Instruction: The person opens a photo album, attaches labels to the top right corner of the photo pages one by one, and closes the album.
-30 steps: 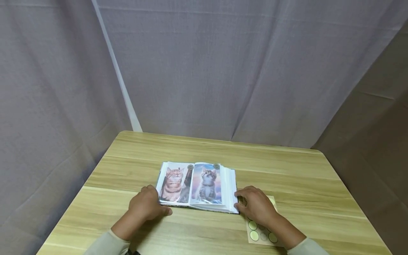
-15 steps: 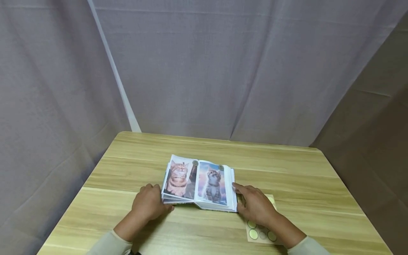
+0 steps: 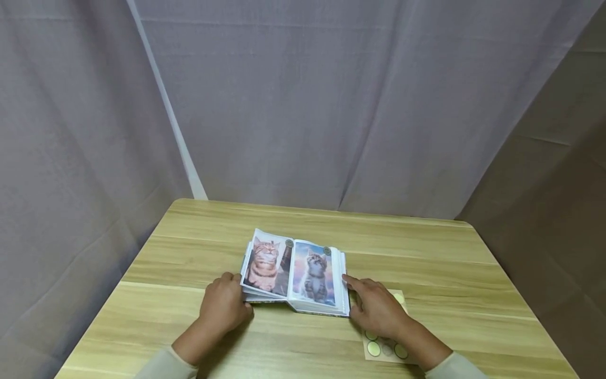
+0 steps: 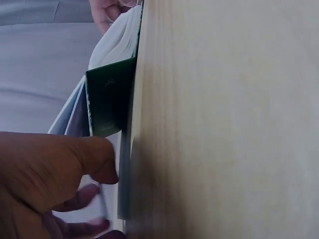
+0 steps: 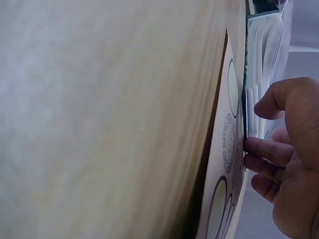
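Note:
An open photo album (image 3: 290,273) lies before me, with an orange cat picture (image 3: 265,266) on the left page and a grey tabby kitten picture (image 3: 314,273) on the right. My left hand (image 3: 223,304) pinches the left cover near its outer edge, and that side is raised off the table, as the left wrist view shows. The green spine (image 4: 110,94) faces the front. My right hand (image 3: 379,306) rests at the album's right edge, fingertips touching the border of the thick page stack (image 5: 264,55), thumb apart from the fingers.
A sticker sheet (image 3: 374,348) with round yellow-green stickers lies partly beneath the right hand and forearm. The wooden table (image 3: 416,242) carries everything. Grey curtains (image 3: 265,105) hang behind its far edge and on both sides.
The album's left half has been lifted and tilted by the left hand, its left pages now standing higher. The right index finger has moved slightly up along the right edge.

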### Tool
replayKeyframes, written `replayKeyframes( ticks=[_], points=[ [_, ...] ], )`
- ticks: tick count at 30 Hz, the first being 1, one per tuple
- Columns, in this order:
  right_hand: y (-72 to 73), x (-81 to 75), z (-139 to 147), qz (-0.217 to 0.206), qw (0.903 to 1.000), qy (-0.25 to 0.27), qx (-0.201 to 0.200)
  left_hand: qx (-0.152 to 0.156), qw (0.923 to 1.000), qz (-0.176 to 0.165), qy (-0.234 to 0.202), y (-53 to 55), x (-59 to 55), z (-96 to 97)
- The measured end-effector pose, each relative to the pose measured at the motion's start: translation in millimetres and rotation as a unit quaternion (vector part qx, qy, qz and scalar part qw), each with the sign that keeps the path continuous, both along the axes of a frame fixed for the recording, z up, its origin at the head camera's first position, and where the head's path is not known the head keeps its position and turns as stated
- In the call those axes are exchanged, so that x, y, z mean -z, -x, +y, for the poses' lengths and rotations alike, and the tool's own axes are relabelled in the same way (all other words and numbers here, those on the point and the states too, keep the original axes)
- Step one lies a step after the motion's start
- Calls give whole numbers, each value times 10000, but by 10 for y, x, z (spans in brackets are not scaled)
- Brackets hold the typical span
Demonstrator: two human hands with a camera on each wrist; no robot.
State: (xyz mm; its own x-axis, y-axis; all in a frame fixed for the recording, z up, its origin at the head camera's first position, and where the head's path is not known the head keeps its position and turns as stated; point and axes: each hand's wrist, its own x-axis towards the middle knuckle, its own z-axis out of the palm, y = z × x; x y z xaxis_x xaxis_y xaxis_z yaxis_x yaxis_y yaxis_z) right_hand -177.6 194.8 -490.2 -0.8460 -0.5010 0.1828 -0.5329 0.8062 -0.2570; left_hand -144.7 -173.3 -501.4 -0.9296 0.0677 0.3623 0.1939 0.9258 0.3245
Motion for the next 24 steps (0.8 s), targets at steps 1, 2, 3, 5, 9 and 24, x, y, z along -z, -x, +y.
replayKeyframes(
  ticks=[1,2,3,5,9,24],
  points=[
    [-4,-6,-2,-29,10000,-6,16,-32,9997,-40,-219,-1,-4,-2],
    [-9,-16,-3,-55,10000,-4,35,-48,9989,-59,-465,-3,-17,-6],
    [-13,-24,-2,-66,10000,-11,45,-43,9975,-49,-709,-2,-30,-11],
    [-22,-38,0,-115,9999,-22,80,41,9932,147,-1156,4,-59,-20],
    [-41,-59,9,-183,9998,-3,109,384,9821,927,-1593,18,-122,-15],
    [-92,-110,-14,-644,9965,451,294,1788,9573,1843,-1326,8,-406,209]
  ],
)
